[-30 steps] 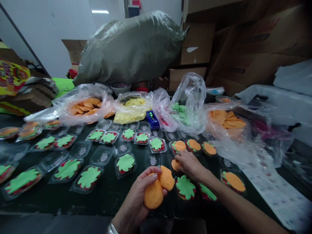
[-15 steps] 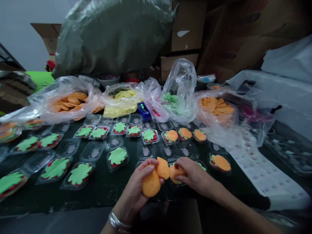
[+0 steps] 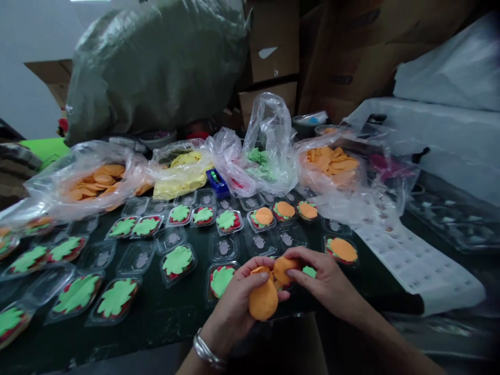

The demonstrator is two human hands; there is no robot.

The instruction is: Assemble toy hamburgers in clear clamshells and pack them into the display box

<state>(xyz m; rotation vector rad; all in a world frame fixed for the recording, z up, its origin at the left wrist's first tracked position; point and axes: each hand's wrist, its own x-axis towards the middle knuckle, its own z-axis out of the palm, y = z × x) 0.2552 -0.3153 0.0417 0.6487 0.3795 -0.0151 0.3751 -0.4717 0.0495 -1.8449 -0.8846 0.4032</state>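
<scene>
My left hand point(image 3: 239, 294), with a silver bangle at the wrist, is closed around a few orange foam discs point(image 3: 263, 300). Against them, the thumb and fingers of my right hand point(image 3: 326, 278) pinch another orange disc point(image 3: 283, 270) by its edge. Behind and beneath my hands are clear clamshell boxes; one on the left holds a green leaf-shaped piece point(image 3: 222, 281) over red. Part of a green piece point(image 3: 310, 272) shows just behind my right fingers. To the right, a box holds an orange disc point(image 3: 342, 250) on top of its green and red layers.
Rows of open clamshell boxes point(image 3: 135, 255) cover the dark table. Plastic bags of orange pieces point(image 3: 330, 165), yellow pieces point(image 3: 185, 174) and green pieces point(image 3: 260, 162) line the back. A blue tape dispenser point(image 3: 217, 183) stands among them. A label sheet point(image 3: 406, 265) lies at the right.
My right hand has come up from the box on the right to the discs in my left hand and now pinches one. The view has shifted, uncovering a green-topped box beside my left hand.
</scene>
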